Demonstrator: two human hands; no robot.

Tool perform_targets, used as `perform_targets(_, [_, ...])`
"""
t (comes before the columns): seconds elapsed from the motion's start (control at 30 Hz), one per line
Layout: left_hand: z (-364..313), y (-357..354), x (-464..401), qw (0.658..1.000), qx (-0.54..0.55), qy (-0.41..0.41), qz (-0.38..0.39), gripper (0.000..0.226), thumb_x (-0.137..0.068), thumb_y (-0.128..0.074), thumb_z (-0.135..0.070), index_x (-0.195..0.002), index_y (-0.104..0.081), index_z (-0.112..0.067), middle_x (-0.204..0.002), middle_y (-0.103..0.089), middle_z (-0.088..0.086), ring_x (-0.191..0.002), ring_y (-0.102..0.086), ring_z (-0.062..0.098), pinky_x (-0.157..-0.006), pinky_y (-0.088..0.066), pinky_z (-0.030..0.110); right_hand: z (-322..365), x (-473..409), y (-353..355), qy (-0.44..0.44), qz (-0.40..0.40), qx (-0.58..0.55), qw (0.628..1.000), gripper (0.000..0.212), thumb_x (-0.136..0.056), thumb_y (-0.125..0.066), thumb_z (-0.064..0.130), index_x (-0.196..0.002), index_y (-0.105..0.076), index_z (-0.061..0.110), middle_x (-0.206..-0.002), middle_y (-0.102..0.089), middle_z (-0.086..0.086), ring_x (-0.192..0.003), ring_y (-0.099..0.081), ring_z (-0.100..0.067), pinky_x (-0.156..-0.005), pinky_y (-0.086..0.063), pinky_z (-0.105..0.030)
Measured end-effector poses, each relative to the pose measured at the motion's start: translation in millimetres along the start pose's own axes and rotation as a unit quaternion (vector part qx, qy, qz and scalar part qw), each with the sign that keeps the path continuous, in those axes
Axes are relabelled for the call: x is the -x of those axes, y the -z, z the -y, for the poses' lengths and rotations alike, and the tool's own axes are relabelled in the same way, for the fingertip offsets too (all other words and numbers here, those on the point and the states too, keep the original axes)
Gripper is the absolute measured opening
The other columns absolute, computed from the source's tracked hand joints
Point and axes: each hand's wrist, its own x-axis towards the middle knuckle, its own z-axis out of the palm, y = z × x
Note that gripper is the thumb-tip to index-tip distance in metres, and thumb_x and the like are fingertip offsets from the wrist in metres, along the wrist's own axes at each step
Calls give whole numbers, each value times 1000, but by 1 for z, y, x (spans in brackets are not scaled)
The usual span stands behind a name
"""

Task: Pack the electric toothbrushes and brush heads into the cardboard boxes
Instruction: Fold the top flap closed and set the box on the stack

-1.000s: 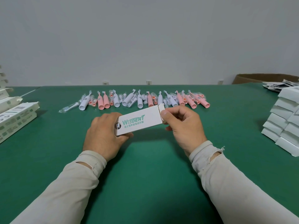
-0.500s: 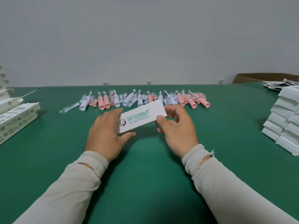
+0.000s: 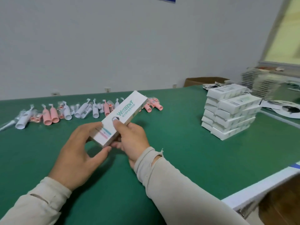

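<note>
A: Head view, item one?

B: One white cardboard box (image 3: 120, 117), long and narrow, green lettering on the top face, a small round emblem and coloured stripes toward its near end. Held above the green desk (image 3: 178, 159), centre of the scene, tilted so the far end rises to the right.

A: Who has it?

B: Right hand (image 3: 132, 140): thumb on the top face by the emblem, fingers curled under, clamped on the near half. Left hand (image 3: 78, 153): fingers spread apart, tips touching the near left edge of the box, thumb at the near corner (more a steadying touch than a grasp).

A: Handling?

B: Judged light, thin-walled and easily crushed at the faces. Best taken across the long edges near the middle, where the card is stiffest; the end flaps look closed and should not be squeezed.

A: Item two?

B: Toothbrushes (image 3: 48, 116), pink and white, with brush heads (image 3: 34, 119) in clear wrap, laid in a row along the far left of the desk. Probably smooth and apt to roll; the film is likely slippery.

A: Anything else?

B: Stack of boxes (image 3: 230, 111), several layers, on the right of the desk. A brown carton (image 3: 204, 81) beyond the far edge. Blurred paper stacks (image 3: 267, 85) at far right.
</note>
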Motion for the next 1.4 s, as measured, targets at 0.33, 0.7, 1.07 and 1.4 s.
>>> perform_targets(0.33, [-8,2,0,954,249,125,-106,35,-74,-84,-18,-101,-70,-35,-97,-74,-6,-80,-68,5,-79,-54,15,32,29,29,402,29,589,701,59,-85,-62,13,-141,-47,20,-133,-47,-1,-99,-59,-19,-90,-53,-40])
perform_targets(0.7, [-21,0,9,965,257,39,-39,32,-81,-71,-50,-108,-67,-33,-101,-73,-9,-90,-70,9,-83,-54,17,90,83,39,587,-45,660,467,24,-85,-70,6,-109,-70,6,-102,-72,-10,-69,-63,-34,-47,-50,-40])
perform_targets(1.07, [4,-11,12,987,149,63,14,26,-80,-75,-58,-91,-72,-34,-73,-71,-10,-63,-64,7,-62,-50,16,173,103,229,464,-397,676,413,22,-79,-76,7,-100,-67,8,-99,-69,-12,-67,-63,-34,-54,-44,-31])
perform_targets(1.4, [16,-10,12,990,103,98,2,19,-80,-69,-47,-93,-72,-33,-72,-71,-10,-62,-66,6,-57,-48,10,182,56,261,335,-378,736,451,18,-86,-70,10,-103,-65,8,-101,-67,-15,-70,-62,-40,-58,-53,-42])
